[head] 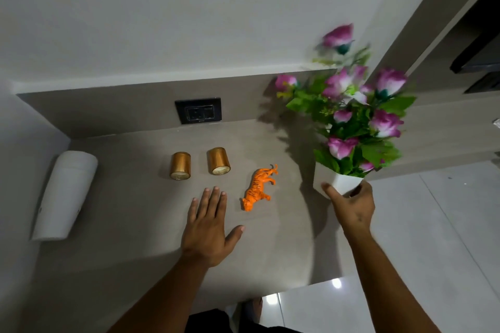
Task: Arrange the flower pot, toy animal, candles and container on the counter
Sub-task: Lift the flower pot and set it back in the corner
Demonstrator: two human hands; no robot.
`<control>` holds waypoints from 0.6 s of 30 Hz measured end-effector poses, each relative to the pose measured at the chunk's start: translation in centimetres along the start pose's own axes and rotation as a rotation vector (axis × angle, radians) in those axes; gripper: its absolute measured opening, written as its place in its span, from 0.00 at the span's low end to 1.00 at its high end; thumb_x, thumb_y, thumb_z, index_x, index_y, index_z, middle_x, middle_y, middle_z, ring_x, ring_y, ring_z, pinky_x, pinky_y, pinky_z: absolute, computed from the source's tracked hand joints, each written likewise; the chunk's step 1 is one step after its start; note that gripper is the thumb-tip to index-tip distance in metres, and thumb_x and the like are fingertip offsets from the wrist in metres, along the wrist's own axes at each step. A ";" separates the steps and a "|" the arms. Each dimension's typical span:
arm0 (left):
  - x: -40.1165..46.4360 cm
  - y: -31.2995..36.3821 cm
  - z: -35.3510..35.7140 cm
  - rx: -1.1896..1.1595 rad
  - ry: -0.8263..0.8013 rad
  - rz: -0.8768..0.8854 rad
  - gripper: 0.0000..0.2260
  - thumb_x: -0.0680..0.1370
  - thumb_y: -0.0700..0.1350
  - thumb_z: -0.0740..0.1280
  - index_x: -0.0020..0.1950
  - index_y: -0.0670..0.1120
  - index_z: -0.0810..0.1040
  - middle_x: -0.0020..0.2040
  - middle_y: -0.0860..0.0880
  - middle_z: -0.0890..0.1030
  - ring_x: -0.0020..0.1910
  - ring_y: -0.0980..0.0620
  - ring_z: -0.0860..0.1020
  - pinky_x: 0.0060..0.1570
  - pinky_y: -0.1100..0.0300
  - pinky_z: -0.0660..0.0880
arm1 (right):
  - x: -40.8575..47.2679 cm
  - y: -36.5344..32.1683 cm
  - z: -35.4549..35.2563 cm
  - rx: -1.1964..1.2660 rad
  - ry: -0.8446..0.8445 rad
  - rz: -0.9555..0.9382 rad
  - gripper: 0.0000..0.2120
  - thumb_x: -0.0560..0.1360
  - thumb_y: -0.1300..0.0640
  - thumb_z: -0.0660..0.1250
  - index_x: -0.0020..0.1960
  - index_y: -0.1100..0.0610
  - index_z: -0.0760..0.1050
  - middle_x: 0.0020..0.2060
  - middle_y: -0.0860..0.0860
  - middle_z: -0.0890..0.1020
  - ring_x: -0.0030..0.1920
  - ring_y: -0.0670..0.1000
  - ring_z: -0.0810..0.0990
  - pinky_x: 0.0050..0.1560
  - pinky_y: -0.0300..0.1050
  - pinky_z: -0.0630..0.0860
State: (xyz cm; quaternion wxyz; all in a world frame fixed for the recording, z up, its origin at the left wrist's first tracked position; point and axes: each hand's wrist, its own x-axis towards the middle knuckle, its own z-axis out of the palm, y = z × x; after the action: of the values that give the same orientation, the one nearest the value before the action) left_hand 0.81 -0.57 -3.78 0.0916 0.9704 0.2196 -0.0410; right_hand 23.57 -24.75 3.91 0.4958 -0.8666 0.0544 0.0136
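Observation:
My right hand [353,207] grips the white flower pot [335,180] from below, at the counter's right edge; pink flowers and green leaves rise from it, blurred. My left hand [208,227] lies flat and open on the grey counter [121,238], holding nothing. Just right of its fingers, an orange toy tiger [258,188] lies on the counter. Two gold candles [180,165] [218,161] stand side by side beyond my left hand. A tall white container [65,194] stands at the counter's left end.
A black wall socket [198,110] sits in the back panel behind the candles. The counter ends on the right near the pot, with glossy floor tiles [433,224] below. Dark shelving [479,57] is at the upper right.

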 end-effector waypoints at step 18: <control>0.3 0.0 -0.3 -0.003 0.015 -0.007 0.42 0.78 0.74 0.44 0.84 0.48 0.51 0.84 0.48 0.49 0.83 0.47 0.43 0.79 0.43 0.44 | 8.2 -3.1 11.6 0.124 -0.023 0.008 0.42 0.64 0.53 0.82 0.71 0.54 0.65 0.57 0.51 0.78 0.55 0.51 0.76 0.57 0.39 0.67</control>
State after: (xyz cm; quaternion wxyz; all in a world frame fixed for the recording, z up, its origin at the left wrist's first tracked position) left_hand 1.12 -0.43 -3.48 0.0910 0.9698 0.2239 -0.0337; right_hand 32.41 -13.91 0.07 0.5492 -0.8337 0.0530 0.0222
